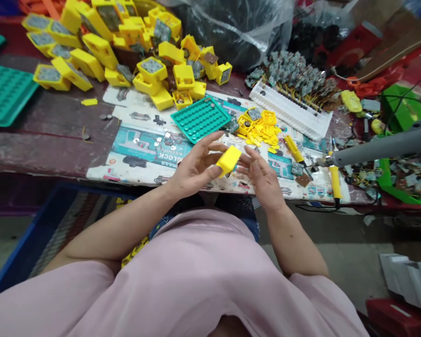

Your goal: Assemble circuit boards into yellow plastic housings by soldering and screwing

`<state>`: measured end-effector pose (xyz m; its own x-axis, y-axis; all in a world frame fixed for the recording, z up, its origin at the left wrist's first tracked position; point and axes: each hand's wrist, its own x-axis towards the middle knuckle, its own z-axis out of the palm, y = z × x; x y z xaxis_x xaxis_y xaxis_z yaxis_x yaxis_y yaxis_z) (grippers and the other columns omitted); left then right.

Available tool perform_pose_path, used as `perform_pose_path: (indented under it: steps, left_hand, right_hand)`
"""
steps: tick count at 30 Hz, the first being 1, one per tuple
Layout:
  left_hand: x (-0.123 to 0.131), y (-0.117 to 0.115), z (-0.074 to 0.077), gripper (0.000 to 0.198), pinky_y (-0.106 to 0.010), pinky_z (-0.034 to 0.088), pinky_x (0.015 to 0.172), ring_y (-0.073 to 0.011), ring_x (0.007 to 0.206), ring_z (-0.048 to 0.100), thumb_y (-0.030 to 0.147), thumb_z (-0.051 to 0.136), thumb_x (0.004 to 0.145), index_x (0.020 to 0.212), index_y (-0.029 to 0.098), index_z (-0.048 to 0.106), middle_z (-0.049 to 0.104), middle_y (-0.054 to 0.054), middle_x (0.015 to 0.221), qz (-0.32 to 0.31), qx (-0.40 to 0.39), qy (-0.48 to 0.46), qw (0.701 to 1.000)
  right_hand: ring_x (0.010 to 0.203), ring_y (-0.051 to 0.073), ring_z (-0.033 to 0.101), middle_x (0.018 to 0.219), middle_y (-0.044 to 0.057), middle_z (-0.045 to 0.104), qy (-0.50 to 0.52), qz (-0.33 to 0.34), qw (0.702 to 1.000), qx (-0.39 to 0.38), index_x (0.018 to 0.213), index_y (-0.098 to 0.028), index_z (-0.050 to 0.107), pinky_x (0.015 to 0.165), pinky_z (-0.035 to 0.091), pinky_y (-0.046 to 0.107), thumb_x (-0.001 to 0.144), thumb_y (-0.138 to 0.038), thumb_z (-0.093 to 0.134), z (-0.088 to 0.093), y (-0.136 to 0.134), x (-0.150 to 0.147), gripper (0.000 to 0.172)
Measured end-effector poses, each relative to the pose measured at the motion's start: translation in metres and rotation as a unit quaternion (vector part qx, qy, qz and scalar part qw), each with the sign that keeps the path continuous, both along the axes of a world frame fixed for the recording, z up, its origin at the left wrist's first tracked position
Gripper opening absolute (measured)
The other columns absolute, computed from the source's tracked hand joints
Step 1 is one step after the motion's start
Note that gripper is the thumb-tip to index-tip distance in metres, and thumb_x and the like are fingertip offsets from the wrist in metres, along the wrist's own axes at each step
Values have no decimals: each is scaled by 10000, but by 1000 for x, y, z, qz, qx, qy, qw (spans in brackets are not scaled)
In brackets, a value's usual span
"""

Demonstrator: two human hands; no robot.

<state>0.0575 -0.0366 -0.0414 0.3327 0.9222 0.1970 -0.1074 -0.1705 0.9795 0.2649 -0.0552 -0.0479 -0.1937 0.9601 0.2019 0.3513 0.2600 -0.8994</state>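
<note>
My left hand (195, 169) grips a small yellow plastic box (228, 160) between thumb and fingers, held tilted above the front of the table. Close to the box's right side is my right hand (265, 180), its fingers loosely curled and apart; whether a fingertip touches the box I cannot tell. Just beyond the hands lies a green tray (200, 118) with rows of round dimples. To its right is a heap of small yellow plastic pieces (261, 131).
Yellow housings (101, 49), several with grey circuit parts inside, are piled at back left. A white ribbed rack (291, 110) beside grey wired modules (294, 70) stands at back right. A grey metal arm (379, 147) juts in from the right, near a yellow-handled tool (335, 182).
</note>
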Motion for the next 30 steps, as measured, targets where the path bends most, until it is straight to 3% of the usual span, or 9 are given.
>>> perform_pose_path:
  steps: [3,7,11,15,19,24,26,28,30]
  left_hand:
    - [11,-3,15,641,-440,531,999,-258,1171,666,583,548,895,1464,318,416,633,-78,1353,-59,-192,-146,969]
    - [30,-4,22,552,-476,572,917,-292,1098,704,432,462,925,1445,248,455,694,-114,1254,-93,-365,-188,907]
    - [40,-5,14,538,-502,581,897,-309,1063,715,388,436,919,1417,194,491,734,-133,1156,-111,-430,-204,872]
    - [26,-3,6,507,-423,620,769,-264,947,734,457,489,941,1388,220,515,712,-128,1192,-121,-446,-141,876]
    - [0,1,10,654,-277,565,526,-209,825,720,572,617,867,1440,300,453,577,-154,1384,-117,-351,-23,929]
    - [-12,13,21,581,-267,535,519,-223,882,706,338,689,808,1360,256,526,570,-136,1352,-81,-115,148,979]
    - [-12,21,21,454,-348,590,687,-259,1013,686,299,631,845,1291,228,587,608,-114,1294,-11,-1,244,970]
    - [-11,27,19,354,-443,564,914,-283,1139,634,286,610,865,1210,216,648,611,-97,1296,55,119,344,930]
    - [-9,31,19,276,-484,488,1046,-281,1200,595,289,581,892,1132,208,691,576,-88,1369,56,209,405,888]
  right_hand:
    - [1224,201,648,1394,122,624,8,8,999,43,1426,-243,486,966,581,375,989,-525,446,15,-4,-1,521]
    - [1339,238,558,1427,128,595,-126,10,977,173,1440,-242,467,1105,483,458,929,-387,601,28,-9,0,548]
    - [1302,252,581,1380,129,631,-193,6,961,199,1426,-231,487,1097,476,463,895,-363,649,24,-8,7,571]
    - [1151,254,652,1231,100,714,-204,-9,964,172,1286,-230,610,1009,517,437,841,-405,724,13,-4,21,491]
    - [1103,259,649,1157,100,736,-218,3,965,148,1223,-197,654,979,510,428,812,-435,756,2,0,31,486]
    - [1214,292,567,1245,91,706,-308,22,945,111,1244,-236,659,1046,430,480,830,-450,735,-9,4,33,473]
    - [1250,300,539,1312,82,678,-334,32,935,112,1255,-250,654,1073,400,497,844,-473,715,-11,5,34,471]
    - [1261,305,529,1348,89,656,-343,31,932,113,1295,-246,626,1084,391,505,849,-522,692,-10,3,35,529]
    - [1261,303,530,1367,110,636,-331,27,936,115,1379,-223,553,1082,403,498,850,-575,666,-7,2,36,646]
